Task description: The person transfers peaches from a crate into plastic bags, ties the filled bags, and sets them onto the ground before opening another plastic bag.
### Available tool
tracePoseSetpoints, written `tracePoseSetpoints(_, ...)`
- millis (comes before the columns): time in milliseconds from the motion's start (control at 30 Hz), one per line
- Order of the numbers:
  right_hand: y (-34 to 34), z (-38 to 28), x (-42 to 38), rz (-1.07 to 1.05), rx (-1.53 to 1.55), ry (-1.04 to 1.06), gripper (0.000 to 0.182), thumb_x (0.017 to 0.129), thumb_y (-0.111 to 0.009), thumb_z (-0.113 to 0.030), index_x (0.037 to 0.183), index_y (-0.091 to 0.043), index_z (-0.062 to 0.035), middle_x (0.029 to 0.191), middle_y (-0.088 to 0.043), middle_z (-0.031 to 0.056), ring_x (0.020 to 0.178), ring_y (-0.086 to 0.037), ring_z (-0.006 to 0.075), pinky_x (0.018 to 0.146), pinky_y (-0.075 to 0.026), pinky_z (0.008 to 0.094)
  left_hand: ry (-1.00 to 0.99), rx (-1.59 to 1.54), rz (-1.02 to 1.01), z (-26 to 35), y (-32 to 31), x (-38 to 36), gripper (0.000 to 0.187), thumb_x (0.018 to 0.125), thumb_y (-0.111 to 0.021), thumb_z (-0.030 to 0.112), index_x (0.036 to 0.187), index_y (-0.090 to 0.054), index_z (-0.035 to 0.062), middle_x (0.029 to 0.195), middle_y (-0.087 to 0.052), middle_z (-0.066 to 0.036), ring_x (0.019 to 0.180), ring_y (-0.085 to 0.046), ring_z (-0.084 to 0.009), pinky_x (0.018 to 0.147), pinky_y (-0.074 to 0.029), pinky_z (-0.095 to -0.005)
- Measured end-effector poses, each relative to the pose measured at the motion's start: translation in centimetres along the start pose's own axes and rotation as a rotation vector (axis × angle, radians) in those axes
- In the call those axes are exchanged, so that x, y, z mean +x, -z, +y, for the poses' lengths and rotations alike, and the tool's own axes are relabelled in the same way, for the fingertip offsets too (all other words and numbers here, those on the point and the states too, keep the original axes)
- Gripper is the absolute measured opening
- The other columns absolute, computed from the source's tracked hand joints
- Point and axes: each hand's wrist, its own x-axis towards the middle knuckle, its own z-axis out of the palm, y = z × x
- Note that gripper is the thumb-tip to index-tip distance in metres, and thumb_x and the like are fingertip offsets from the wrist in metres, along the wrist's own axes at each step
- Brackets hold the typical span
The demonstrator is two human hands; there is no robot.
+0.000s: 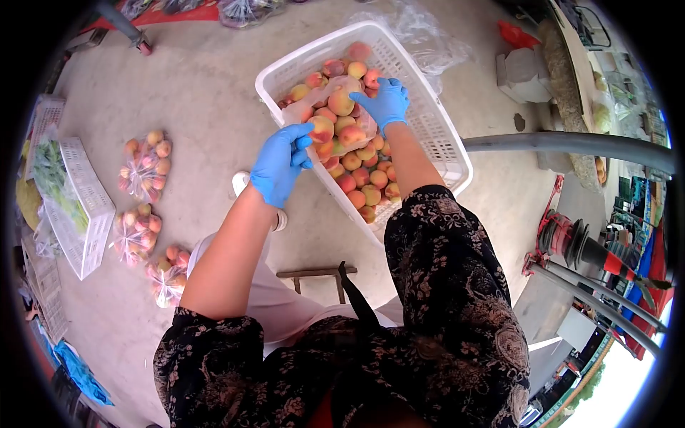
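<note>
A white plastic basket (435,135) full of peaches (362,184) sits on the concrete floor ahead of me. Over it I hold a clear plastic bag (341,118) partly filled with peaches. My left hand (280,164), in a blue glove, grips the bag's near edge. My right hand (385,101), also in a blue glove, grips the bag's far side above the fruit. Both forearms reach out from dark patterned sleeves.
Three tied bags of peaches (146,162) lie on the floor at the left, beside a white crate (85,207) holding greens. A small wooden stool (317,274) stands near my legs. A metal pole (571,146) and a red-and-black tool (578,246) are at the right.
</note>
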Motion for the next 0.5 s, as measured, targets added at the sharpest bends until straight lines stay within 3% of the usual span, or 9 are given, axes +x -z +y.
tracePoseSetpoints(67, -2.4, 1.7, 1.2, -0.685, 0.085, -0.048, 0.051, 0.071, -0.067, -0.044, 0.095, -0.06, 0.0009, 0.069, -0.059, 0.0163, 0.072, -0.058, 0.0296, 0.075, -0.046, 0.0425, -0.022, -0.024, -0.005, 0.5, 0.5, 0.3, 0.019, 0.082, -0.051, 0.015, 0.093, -0.063, 0.0045, 0.063, -0.043, 0.005, 0.048, -0.031, -0.0069, 0.054, -0.036, -0.0236)
tracePoseSetpoints(100, -2.2, 1.6, 1.1, -0.657, 0.277, -0.049, 0.042, 0.081, -0.058, -0.04, 0.092, -0.059, 0.0007, 0.065, -0.057, 0.0122, 0.066, -0.057, 0.0262, 0.071, -0.047, 0.044, -0.032, -0.037, -0.01, 0.9, 0.8, 0.5, 0.019, 0.082, -0.051, 0.015, 0.093, -0.063, 0.0045, 0.063, -0.043, 0.005, 0.048, -0.031, -0.0069, 0.054, -0.036, -0.0234)
tracePoseSetpoints(200, 0.0, 0.8, 0.7, -0.438, 1.635, -0.77, 0.031, 0.089, -0.047, -0.029, 0.087, -0.058, -0.0009, 0.056, -0.049, 0.0041, 0.05, -0.047, 0.017, 0.053, -0.045, 0.0346, -0.053, -0.035, -0.016, 1.5, 0.7, 0.9, 0.021, 0.082, -0.052, 0.015, 0.096, -0.063, 0.0042, 0.063, -0.043, 0.005, 0.048, -0.03, -0.0068, 0.054, -0.036, -0.0233)
tracePoseSetpoints(300, 6.9, 3.5, 0.7, -0.596, 1.623, -0.874, 0.026, 0.091, -0.04, -0.019, 0.078, -0.054, -0.0018, 0.052, -0.038, -0.0017, 0.041, -0.031, 0.0105, 0.04, -0.03, 0.0268, -0.105, -0.015, 0.021, 1.8, 0.1, 0.9, 0.022, 0.083, -0.052, 0.015, 0.099, -0.061, 0.0032, 0.064, -0.044, 0.005, 0.049, -0.031, -0.0067, 0.054, -0.036, -0.0231)
tracePoseSetpoints(400, 14.5, 2.2, 0.5, -0.594, 1.489, -0.895, 0.023, 0.09, -0.04, -0.016, 0.085, -0.053, 0.0013, 0.052, -0.029, -0.0047, 0.041, -0.02, 0.0074, 0.04, -0.02, 0.0245, -0.166, -0.022, -0.027, 2.2, -0.3, 0.6, 0.028, 0.082, -0.052, 0.016, 0.105, -0.058, 0.0005, 0.066, -0.046, 0.004, 0.049, -0.032, -0.0071, 0.054, -0.037, -0.0228)
tracePoseSetpoints(500, 20.6, 1.9, 0.0, -0.562, 1.615, -0.736, 0.022, 0.091, -0.039, -0.015, 0.093, -0.052, 0.0022, 0.052, -0.027, -0.0056, 0.04, -0.022, 0.0062, 0.04, -0.021, 0.0217, -0.231, -0.098, -0.41, 3.1, 0.2, 0.1, 0.038, 0.081, -0.052, 0.015, 0.114, -0.052, -0.0038, 0.081, -0.058, -0.001, 0.058, -0.048, -0.0091, 0.063, -0.044, -0.0255)
